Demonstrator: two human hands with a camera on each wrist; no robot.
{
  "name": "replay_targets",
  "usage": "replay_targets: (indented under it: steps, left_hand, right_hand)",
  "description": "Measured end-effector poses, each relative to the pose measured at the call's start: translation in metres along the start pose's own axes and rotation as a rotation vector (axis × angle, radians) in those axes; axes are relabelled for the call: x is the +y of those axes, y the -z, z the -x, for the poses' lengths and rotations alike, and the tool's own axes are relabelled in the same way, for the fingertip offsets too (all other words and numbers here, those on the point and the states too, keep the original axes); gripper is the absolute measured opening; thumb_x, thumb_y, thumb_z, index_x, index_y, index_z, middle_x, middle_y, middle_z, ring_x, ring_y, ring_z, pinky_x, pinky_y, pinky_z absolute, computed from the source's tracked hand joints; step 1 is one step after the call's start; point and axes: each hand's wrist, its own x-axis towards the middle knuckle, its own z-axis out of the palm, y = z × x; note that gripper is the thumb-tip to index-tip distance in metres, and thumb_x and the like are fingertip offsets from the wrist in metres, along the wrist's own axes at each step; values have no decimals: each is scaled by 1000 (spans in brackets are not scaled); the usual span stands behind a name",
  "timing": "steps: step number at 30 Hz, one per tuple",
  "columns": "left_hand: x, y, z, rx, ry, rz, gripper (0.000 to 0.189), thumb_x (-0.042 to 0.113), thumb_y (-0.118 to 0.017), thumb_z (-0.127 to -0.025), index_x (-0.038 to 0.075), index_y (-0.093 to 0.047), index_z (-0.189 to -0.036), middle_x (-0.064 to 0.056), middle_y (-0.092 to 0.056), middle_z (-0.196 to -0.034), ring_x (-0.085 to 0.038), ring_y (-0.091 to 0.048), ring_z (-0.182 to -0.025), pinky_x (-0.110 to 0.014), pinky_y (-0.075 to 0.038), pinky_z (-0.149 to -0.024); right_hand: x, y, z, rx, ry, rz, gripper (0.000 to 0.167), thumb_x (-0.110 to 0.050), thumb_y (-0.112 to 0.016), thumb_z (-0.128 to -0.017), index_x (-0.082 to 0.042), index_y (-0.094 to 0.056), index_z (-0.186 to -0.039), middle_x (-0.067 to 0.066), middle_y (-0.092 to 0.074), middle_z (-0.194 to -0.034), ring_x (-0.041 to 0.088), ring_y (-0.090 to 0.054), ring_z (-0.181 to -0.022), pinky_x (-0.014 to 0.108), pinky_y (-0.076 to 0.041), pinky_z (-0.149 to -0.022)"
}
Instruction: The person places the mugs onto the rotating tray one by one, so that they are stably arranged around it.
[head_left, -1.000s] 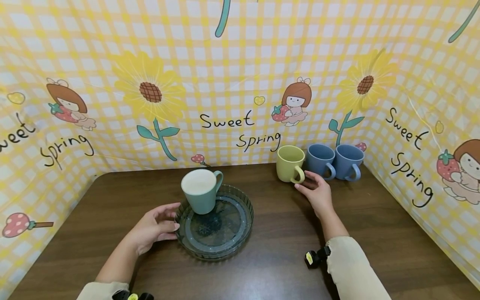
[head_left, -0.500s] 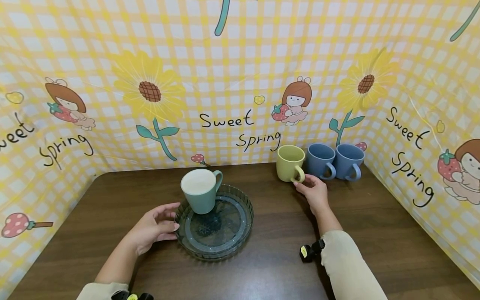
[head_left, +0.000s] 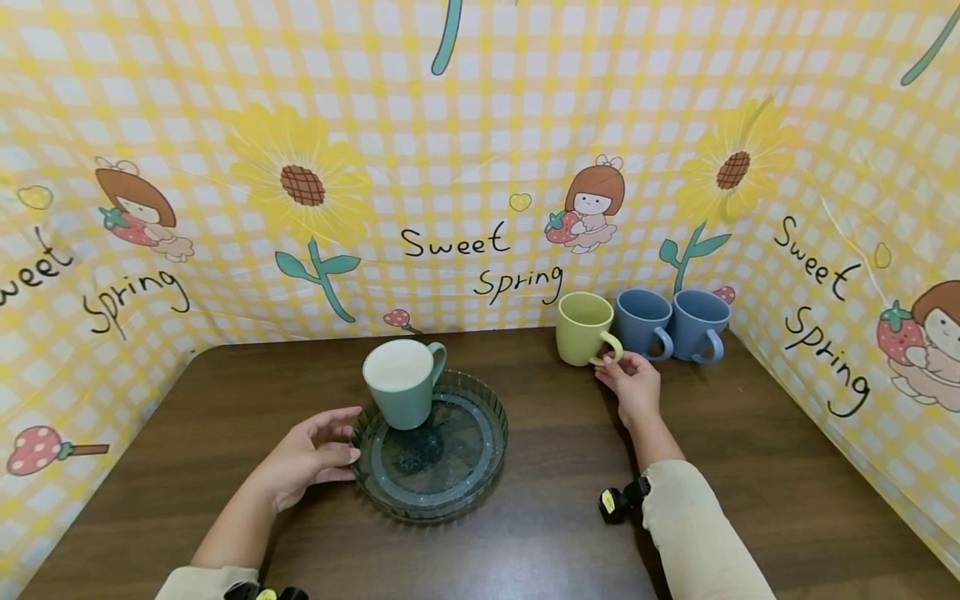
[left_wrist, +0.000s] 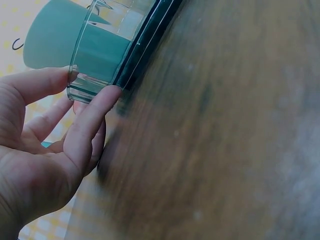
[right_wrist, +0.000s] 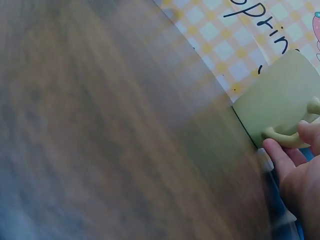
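On the left, a teal mug [head_left: 405,404] with a pale inside stands in a round, dark clear glass tray [head_left: 468,454]. My left hand [head_left: 309,457] holds the tray's left side; in the left wrist view one fingertip is at the rim and the thumb [left_wrist: 102,100] lies against the wall near the base. My right hand [head_left: 636,390] pinches the handle of a yellow-green mug [head_left: 579,337] at the back right. In the right wrist view that mug [right_wrist: 285,95] stands upright on the table, thumb and fingers at its handle.
Two blue mugs [head_left: 640,312] stand side by side just right of the yellow-green one, close to my right fingers. A checked yellow cloth [head_left: 450,167] walls in the back and sides of the brown wooden table [head_left: 555,517].
My right fingers have gone from beside the yellow-green mug's handle to pinching it, and the handle has swung slightly to the right. The left hand, tray and teal mug stay put.
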Motion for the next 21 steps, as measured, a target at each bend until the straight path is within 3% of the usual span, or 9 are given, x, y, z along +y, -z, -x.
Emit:
replay_targets:
  steps: [5,11,16,18,21]
  left_hand:
    - [1,-1,2,2,2,5,74,0,-68,-88,0,-28,-150,-23,-33,-127,-23,-56,-100,-46,-57,-84]
    - [4,3,3,1,-8,-64,74,4,-73,-86,-4,-33,-148,-27,-38,-129,-25,-58,-101,-46,-57,-83]
    - [9,7,2,23,-10,-105,70,7,-75,-86,-6,-38,-144,-27,-44,-130,-23,-59,-103,-44,-57,-83]
    - [10,7,0,37,-8,-109,69,8,-75,-86,-6,-39,-143,-26,-45,-130,-21,-59,-102,-44,-58,-83]
    - [12,7,-5,61,-9,-113,67,9,-75,-87,-6,-41,-143,-25,-45,-131,-20,-60,-102,-43,-58,-83]
  right_hand:
    - [2,-1,-1,50,7,-52,11,13,-58,-91,8,-56,-100,16,-61,-94,18,-70,-73,32,-60,-73]
    - [3,-1,-4,98,3,-123,26,12,-59,-91,18,-53,-115,12,-60,-95,18,-68,-70,33,-60,-73]
    - [3,-1,-5,96,23,-138,8,13,-60,-90,6,-62,-93,6,-60,-85,20,-68,-69,34,-60,-73]
    - [3,-2,-5,102,31,-150,17,15,-60,-89,0,-63,-84,7,-60,-82,20,-67,-67,34,-60,-71]
    - [3,-1,-5,106,53,-148,18,16,-59,-89,-1,-63,-83,10,-60,-83,18,-66,-67,34,-60,-70]
